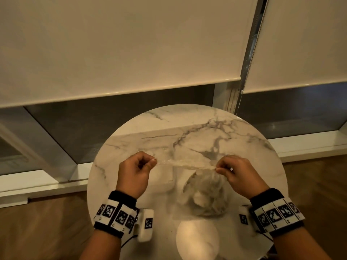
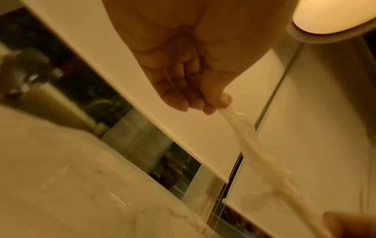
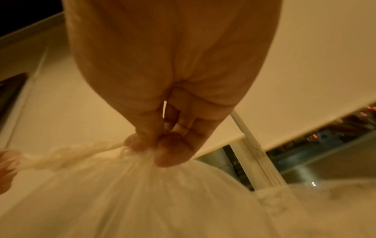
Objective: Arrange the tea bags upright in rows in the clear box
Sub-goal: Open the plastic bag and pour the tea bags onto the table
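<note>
- Person standing at a round marble worktop (image 1: 244, 139) by a window with roller blinds (image 1: 120, 45); both wrists wearing marker bands.
- Left hand (image 1: 134, 171) and right hand (image 1: 238, 173) are holding up a thin clear plastic bag (image 1: 206, 192) above the worktop, between centre and 6 o'clock.
- Left fingers (image 2: 209, 104) are curled, thumb and fingertip pinching the twisted end of the bag's neck. Right fingers (image 3: 173, 153) are clamped together on the gathered plastic where the neck meets the body; the pouch is hanging from that pinch.
- The key relation: the twisted neck is running taut between the two hands, long axis lying 9 to 3 o'clock across the worktop. The bulk of the bag is sagging from the right hand toward 6 o'clock, so the right hand is nearer the load; the left is only holding the tail.
- Contents look pale and crumpled, probably the tea bags; individual bags and their orientation cannot be made out.
- The clear box (image 1: 165, 166) is showing only as faint edges on the worktop beneath the left end of the neck, at about 10 o'clock from the pouch; looks unfilled, though hard to tell.
- Judgement: the bag is being opened; no rows begun. Next move likely needs the neck untwisted while the right hand is steadying the pouch.
</note>
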A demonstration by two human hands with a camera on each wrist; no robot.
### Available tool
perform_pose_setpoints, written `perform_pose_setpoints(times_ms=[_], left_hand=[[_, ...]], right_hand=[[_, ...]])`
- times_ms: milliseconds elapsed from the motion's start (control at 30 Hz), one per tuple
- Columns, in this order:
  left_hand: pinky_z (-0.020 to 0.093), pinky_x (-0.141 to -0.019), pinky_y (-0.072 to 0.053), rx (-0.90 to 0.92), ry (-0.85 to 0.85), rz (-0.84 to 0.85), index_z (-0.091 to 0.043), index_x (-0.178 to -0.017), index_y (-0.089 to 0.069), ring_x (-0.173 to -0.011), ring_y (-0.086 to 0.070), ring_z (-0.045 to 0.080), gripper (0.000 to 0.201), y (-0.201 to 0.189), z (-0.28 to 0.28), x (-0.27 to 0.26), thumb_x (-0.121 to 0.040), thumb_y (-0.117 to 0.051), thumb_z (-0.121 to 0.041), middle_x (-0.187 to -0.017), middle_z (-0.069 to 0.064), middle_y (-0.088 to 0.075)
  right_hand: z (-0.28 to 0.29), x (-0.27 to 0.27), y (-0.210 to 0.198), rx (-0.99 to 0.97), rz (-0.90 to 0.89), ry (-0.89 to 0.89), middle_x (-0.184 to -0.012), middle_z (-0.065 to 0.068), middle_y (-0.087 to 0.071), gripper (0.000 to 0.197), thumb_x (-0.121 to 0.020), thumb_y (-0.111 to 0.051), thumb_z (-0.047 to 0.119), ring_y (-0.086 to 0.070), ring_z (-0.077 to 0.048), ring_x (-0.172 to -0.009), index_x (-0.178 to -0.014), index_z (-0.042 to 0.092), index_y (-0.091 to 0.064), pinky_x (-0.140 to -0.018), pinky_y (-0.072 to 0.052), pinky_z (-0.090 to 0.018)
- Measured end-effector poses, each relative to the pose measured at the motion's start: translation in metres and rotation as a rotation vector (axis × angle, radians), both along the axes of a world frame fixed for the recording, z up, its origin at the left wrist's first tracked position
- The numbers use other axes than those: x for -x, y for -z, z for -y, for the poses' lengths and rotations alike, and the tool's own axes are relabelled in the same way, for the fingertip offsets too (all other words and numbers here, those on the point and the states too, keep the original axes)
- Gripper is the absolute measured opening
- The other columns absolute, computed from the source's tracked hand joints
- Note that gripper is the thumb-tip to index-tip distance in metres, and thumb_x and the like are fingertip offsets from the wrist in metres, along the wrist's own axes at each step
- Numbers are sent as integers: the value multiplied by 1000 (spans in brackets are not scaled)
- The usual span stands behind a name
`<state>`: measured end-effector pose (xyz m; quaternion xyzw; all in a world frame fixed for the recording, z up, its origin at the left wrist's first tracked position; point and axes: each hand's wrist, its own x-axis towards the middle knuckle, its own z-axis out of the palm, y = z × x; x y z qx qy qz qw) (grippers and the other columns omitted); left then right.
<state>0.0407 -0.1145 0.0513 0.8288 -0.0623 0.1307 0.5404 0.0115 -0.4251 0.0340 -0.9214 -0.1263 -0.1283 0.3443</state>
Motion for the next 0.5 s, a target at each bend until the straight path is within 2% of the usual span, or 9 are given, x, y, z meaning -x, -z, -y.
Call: perform_pose_setpoints(times_ms=[67,133,200,267,333,400,433,500], left_hand=[[27,-69,-51,-11,22,-11,-22,-74,-67,-68,-64,12,21,-2,-5,-1,-87,-73,-7,-71,-8,-69],[35,-68,-54,25,64,-24,-20,-78,-67,-66,-63,17,18,-4,-3,0,-90,-71,-7,-73,-5,-69],[44,-70,-58,57,98,-16,-19,-81,-68,-66,-65,21,15,-7,-2,3,-91,-70,-8,-75,-1,-69],[49,-72,-58,61,131,-3,-21,-83,-68,-70,-66,20,12,-12,-1,4,-92,-70,-13,-78,0,-70],[50,-73,-58,41,164,26,-27,-86,-69,-78,-68,18,8,-18,1,4,-92,-69,-22,-83,-5,-71],[48,-73,-58,25,206,39,-28,-90,-68,-85,-68,16,3,-28,6,2,-92,-67,-29,-89,-8,-71],[46,-73,-59,15,228,42,-27,-92,-68,-86,-68,15,5,-34,9,0,-92,-65,-32,-90,-9,-71],[39,-70,-57,10,265,43,-26,-95,-66,-84,-68,17,6,-45,17,-6,-94,-65,-32,-91,-8,-70]], right_hand=[[0,1,-2,21,3,-13,-77,15,-61,29,-83,-77,6,-56,6,-76,-77,30,-63,-70,-37,-5],[-3,-1,-4,25,-6,-10,-81,13,-60,18,-87,-73,6,-56,0,-78,-83,23,-68,-73,-43,-15],[-4,-5,-6,18,-40,-1,-87,13,-59,13,-92,-68,8,-57,-7,-82,-97,19,-72,-76,-46,-24],[0,-11,-12,20,-58,8,-90,16,-56,16,-95,-66,10,-54,-3,-81,-106,19,-73,-77,-44,-24],[3,-20,-21,26,-83,21,-91,11,-58,16,-95,-65,11,-54,-2,-80,-102,24,-71,-75,-45,-26],[5,-32,-34,-12,-151,45,-91,4,-60,18,-96,-63,10,-59,-12,-75,-93,28,-66,-68,-53,-33],[5,-39,-41,-45,-201,62,-90,1,-60,20,-97,-61,9,-62,-18,-72,-89,27,-65,-64,-57,-37],[7,-53,-52,-86,-260,98,-84,-4,-63,24,-99,-56,4,-66,-21,-67,-84,23,-63,-67,-62,-41]])
